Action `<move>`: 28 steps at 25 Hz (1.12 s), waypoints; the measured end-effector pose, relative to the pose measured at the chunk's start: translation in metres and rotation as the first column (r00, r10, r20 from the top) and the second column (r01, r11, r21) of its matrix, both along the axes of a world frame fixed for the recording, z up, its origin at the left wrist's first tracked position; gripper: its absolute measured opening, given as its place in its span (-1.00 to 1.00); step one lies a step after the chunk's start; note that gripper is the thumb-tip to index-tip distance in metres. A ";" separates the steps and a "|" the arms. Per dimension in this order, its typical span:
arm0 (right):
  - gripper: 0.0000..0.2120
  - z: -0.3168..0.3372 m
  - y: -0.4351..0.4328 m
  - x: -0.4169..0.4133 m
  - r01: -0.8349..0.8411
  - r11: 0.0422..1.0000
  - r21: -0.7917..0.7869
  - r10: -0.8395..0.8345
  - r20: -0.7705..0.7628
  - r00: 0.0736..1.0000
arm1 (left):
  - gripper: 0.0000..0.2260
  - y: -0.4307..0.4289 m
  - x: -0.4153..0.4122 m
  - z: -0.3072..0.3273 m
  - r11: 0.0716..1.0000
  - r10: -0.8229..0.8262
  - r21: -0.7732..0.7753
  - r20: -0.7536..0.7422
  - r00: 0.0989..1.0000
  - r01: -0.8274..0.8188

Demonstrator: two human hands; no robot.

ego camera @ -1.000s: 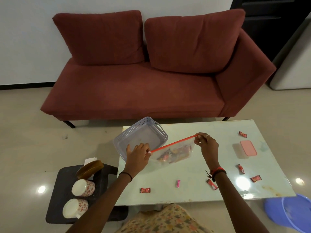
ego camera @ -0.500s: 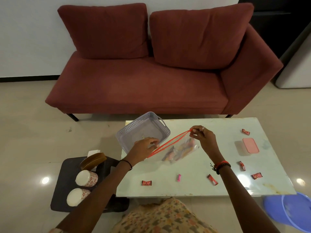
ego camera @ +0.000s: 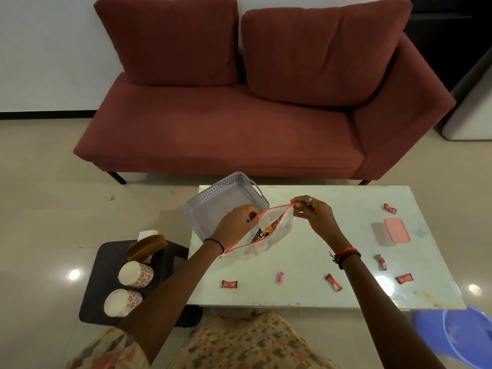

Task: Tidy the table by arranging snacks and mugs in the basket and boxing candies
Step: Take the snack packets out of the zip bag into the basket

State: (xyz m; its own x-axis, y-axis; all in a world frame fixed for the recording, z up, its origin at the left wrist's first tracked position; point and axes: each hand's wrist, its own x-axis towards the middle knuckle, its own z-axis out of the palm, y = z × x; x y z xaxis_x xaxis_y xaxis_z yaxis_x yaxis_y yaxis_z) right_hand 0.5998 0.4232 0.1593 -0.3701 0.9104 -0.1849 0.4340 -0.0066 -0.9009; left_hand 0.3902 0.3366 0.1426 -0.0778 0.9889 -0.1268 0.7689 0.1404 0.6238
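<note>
At the lower left of the frame, two white mugs with red flower prints (ego camera: 127, 288) lie on their sides on a low black side table (ego camera: 101, 265), well apart from the pale lilac perforated plastic basket (ego camera: 213, 206) that sits at the left end of the pale glossy desk (ego camera: 306, 291). The basket looks empty.

Just right of it, near the middle of the frame, the person holds a clear zip bag with a red seal strip (ego camera: 266, 230) above the desk. The left hand (ego camera: 237, 222) has its fingers closed on one lip of the mouth, the right hand (ego camera: 314, 211) pinches the far corner of the seal, and the mouth gapes between them. Several snack packets show inside; I can't count them.

My guess is the step in hand is dealing with the snacks: the bag is being opened so they can go into the basket. The next move would call for tipping or reaching in while one hand keeps the mouth spread over the basket.

Loose on the desk I count six wrapped candies: five red, one pink (ego camera: 281, 277), strung along the lower and right part of the frame. One small clear box with a pink lid (ego camera: 396, 230), lid on, sits at the right.
</note>
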 end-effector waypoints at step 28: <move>-0.68 -0.093 -0.073 -0.190 -0.805 0.496 -0.325 0.660 0.744 0.106 | -0.88 -0.048 -0.070 -0.029 0.981 -0.004 0.195 0.119 0.993 -0.020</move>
